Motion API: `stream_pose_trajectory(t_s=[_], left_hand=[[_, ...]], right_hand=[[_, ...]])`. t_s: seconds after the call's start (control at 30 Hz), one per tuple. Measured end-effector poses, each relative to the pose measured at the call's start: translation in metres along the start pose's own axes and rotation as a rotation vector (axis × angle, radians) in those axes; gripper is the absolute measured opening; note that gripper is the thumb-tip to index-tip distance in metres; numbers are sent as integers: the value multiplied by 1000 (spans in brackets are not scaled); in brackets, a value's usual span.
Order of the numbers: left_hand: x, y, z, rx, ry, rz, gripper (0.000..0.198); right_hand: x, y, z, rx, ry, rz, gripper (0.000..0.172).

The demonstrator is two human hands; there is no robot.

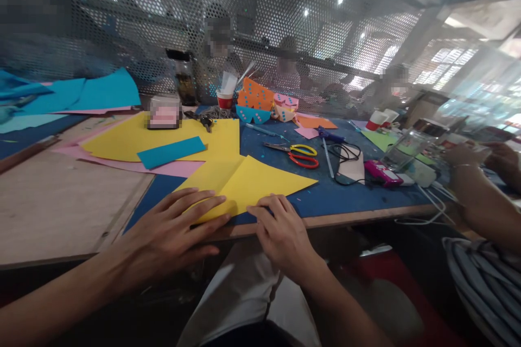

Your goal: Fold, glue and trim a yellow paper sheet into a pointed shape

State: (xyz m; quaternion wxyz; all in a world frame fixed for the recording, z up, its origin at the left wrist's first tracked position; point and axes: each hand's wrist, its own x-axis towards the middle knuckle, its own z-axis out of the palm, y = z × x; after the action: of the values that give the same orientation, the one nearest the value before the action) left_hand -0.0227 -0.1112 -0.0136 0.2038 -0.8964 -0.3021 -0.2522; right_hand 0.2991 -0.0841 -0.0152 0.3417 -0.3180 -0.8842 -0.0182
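Observation:
A folded yellow paper sheet point(252, 180) lies on the blue mat point(350, 195) near the table's front edge. My left hand point(171, 233) rests flat on its left corner, fingers stretched out and spread. My right hand point(279, 227) presses on the sheet's near folded edge, with its fingers bent down onto the paper. Neither hand lifts the sheet off the table.
Behind lie a large yellow sheet point(122, 138), a teal strip point(171, 152), pink and blue papers, scissors point(295, 153), a blue pen point(264, 131), cables and paper cups point(224, 98). Another person's arm point(472, 195) reaches in at the right. A perforated metal screen point(285, 21) backs the table.

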Motion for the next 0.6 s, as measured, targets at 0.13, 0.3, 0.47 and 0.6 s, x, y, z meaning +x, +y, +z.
stream_pose_trajectory(t_s=[0.13, 0.3, 0.47, 0.6], left_hand=[[-2, -1, 0, -19, 10, -5, 52], [-8, -3, 0, 19, -5, -3, 48], [-13, -4, 4, 32, 1, 3, 53], [-14, -4, 3, 35, 14, -11, 55]], right_hand=[[-2, 0, 1, -2, -18, 10, 42], [-1, 1, 1, 4, -12, 2, 42], [0, 1, 0, 2, 4, -16, 42], [-1, 2, 2, 4, 6, -2, 45]])
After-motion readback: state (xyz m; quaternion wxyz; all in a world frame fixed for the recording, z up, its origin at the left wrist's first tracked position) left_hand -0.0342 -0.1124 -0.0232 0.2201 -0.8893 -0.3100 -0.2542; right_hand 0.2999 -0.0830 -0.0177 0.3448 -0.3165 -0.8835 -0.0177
